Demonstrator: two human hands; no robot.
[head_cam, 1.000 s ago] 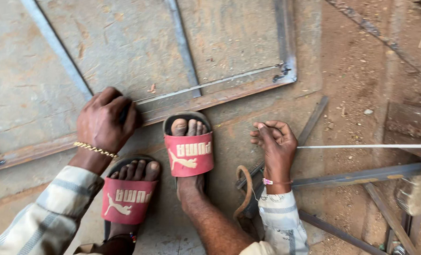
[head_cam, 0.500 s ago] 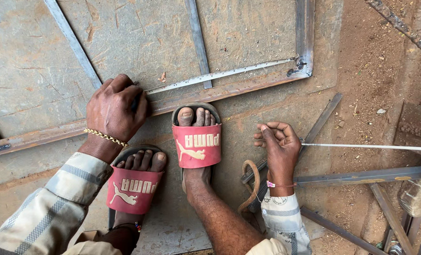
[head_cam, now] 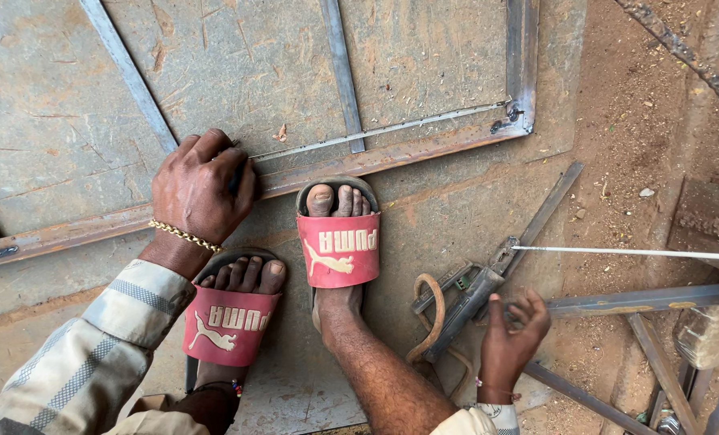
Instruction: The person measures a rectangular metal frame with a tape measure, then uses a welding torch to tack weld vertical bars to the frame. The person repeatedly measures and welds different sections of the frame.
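Note:
My left hand [head_cam: 202,189] is closed over the case of a tape measure and presses it onto a rusty angle-iron bar [head_cam: 424,151]. The tape's blade [head_cam: 375,130] runs right along the bar to the frame's corner [head_cam: 520,121]. My right hand [head_cam: 511,338] hovers with fingers spread, holding nothing, just right of a welding electrode holder [head_cam: 468,302] lying on the ground. A thin welding rod [head_cam: 633,252] sticks out of the holder to the right. My feet in red slides [head_cam: 339,246] stand on the metal sheet between the hands.
A grey metal sheet [head_cam: 238,72] with welded flat strips [head_cam: 339,72] fills the upper left. Bare dirt [head_cam: 641,137] lies to the right. Loose steel bars [head_cam: 641,300] and a curved cable [head_cam: 432,314] lie near my right hand.
My right hand has let go of the electrode holder and drawn back toward me with fingers spread. The left hand stays on the tape.

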